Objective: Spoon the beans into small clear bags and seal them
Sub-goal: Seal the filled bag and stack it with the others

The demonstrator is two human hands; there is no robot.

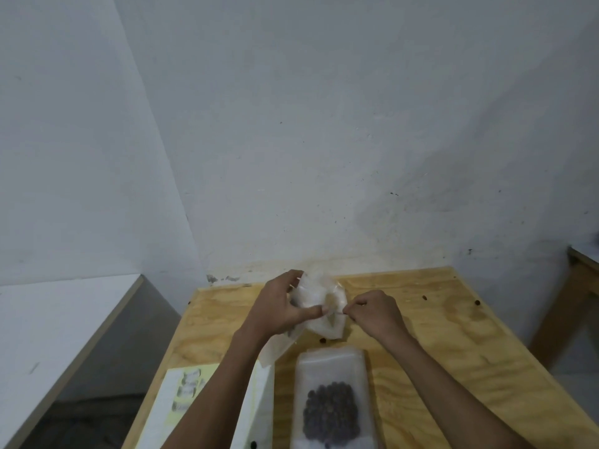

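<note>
At the frame's centre, above the pale plywood table [437,335], our left hand [278,306] gripped a crumpled small clear plastic bag [319,298] while our right hand [374,314] pinched its edge, probably to open it. The dark beans [331,411] lay in a clear packet at bottom centre, close for spooning.

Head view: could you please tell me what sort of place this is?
Probably a bare makeshift workroom: a raw plywood table against a scuffed white wall, both hands holding clear bags, a bag of beans nearby.
</note>
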